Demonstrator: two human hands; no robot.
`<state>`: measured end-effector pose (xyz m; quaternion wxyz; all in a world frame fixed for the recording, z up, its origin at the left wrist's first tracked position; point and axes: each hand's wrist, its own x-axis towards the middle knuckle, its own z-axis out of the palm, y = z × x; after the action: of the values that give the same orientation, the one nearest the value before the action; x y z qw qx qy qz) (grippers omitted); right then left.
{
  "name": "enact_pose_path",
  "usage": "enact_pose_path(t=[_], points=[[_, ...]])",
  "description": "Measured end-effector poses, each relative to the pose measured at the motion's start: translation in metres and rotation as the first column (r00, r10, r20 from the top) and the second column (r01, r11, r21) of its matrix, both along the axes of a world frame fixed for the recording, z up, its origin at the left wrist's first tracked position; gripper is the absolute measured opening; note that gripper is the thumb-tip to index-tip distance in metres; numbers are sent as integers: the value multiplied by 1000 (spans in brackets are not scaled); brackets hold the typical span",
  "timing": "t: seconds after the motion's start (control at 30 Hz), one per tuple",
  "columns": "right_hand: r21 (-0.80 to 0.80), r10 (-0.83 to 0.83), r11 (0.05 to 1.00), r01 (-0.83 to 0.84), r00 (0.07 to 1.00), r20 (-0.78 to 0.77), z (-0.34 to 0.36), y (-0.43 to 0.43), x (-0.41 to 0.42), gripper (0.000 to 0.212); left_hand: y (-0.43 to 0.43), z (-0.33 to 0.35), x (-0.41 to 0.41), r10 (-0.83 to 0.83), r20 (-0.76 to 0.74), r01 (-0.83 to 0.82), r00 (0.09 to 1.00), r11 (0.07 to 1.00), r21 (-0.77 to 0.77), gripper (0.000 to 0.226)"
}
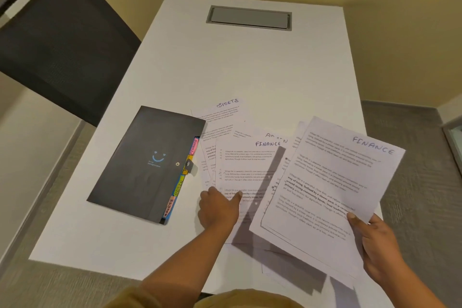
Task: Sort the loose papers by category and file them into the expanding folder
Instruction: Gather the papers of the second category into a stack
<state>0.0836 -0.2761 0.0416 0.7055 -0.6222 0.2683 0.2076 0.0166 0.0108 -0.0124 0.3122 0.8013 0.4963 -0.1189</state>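
A black expanding folder [147, 162] lies closed on the white table, coloured tabs along its right edge. To its right loose printed papers are spread out: one headed SPORTS [220, 112], one headed FINANCE [246, 162], and one partly covered behind them. My left hand [218, 206] rests on the lower edge of the FINANCE sheet on the table, its fingers touching the paper. My right hand [375, 242] grips a small stack of sheets [330, 187] by the lower right corner, held above the table; the top sheet reads FINANCE.
A black chair [60, 40] stands at the table's left far side. A grey cable hatch [250, 18] is set in the table [225, 62] near its far end. Grey carpet lies to the right.
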Motion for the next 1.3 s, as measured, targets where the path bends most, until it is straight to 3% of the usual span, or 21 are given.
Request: enact_pose_path(t=[0.07,0.17,0.27,0.4,0.6,0.63,0.73,0.77,0.9,1.07,1.2,1.3], points=[[11,-24,1000,24,1000,4,0,-7,-3,22,-3,-2,7,-28,-50,31,998,998,58,75],[11,-49,999,49,999,1,0,-16,-5,24,-4,-9,12,-5,-42,6,999,1000,28,77],[19,-70,997,69,997,14,0,-23,-7,30,-1,-13,13,114,67,-103,991,982,-159,64],[20,-78,997,77,996,32,0,-27,-8,33,5,-11,13,121,201,-56,972,952,-302,24],[50,4,999,-6,999,36,0,-19,-2,25,23,10,-4,279,353,-80,893,871,-485,23],[46,41,998,-43,998,50,2,-15,0,28,26,16,-8,314,363,-92,877,853,-514,21],[14,172,985,-174,982,80,6,-1,7,85,28,38,-17,422,370,-102,827,761,-641,14],[23,191,981,-194,977,97,7,5,8,88,27,45,-19,449,371,-87,813,724,-684,14],[152,183,968,-201,976,121,20,37,15,36,24,67,-25,466,393,-27,793,671,-741,17],[91,313,939,-331,935,168,28,57,17,61,22,80,-23,453,442,20,774,681,-732,17],[-58,312,950,-307,941,132,22,60,20,44,28,79,-20,457,446,-5,770,702,-712,21],[-46,270,963,-267,958,92,19,54,20,38,37,76,-20,480,448,-21,754,700,-714,24]])
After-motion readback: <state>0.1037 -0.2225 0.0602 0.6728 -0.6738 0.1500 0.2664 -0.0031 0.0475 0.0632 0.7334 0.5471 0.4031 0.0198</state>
